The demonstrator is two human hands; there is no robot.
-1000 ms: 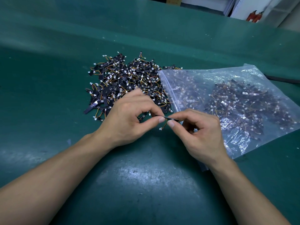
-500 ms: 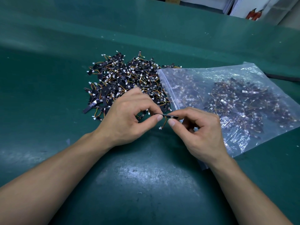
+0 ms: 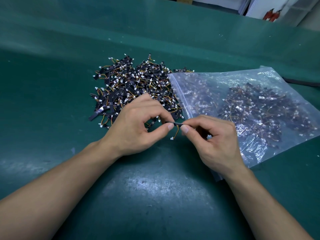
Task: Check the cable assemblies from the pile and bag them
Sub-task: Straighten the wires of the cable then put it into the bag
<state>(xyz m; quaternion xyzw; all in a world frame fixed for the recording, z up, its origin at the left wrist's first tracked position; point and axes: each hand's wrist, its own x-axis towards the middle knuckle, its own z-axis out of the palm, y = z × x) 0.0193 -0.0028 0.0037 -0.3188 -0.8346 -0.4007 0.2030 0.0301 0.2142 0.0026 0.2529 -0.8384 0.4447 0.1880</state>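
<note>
**Black strip under check, pile and bag close behind**

Black and slim, one cable assembly (image 3: 174,123) is held just above the table (image 3: 155,196). The left hand (image 3: 133,129) pinches one end between thumb and forefinger, and the right hand (image 3: 216,141) pinches the other end the same way. The remaining fingers (image 3: 220,125) curl loosely inward. A short orange-and-yellow lead hangs from the middle of the strip and ends in a small white connector.

The step in hand looks like the check itself. To do it well, keep the pinch at the very ends so the face of the strip is uncovered. Roll it to see both sides, then look at the joint of the lead and at the connector. The bag's mouth lies just beside the right hand, so the drop should be short. The likely snag is the dangling lead catching on the zip edge.

The pile (image 3: 131,87) of loose assemblies lies toward the far middle of the table and meets the mouth of the clear zip bag (image 3: 242,104). The bag stretches toward the right edge and already holds many.

Worn green matting covers the table, scuffed pale toward the front edge. Beyond the far right corner stand what look like two red fire extinguishers (image 3: 272,14) against something white. A dark cable (image 3: 303,83) lies near the right edge.
</note>
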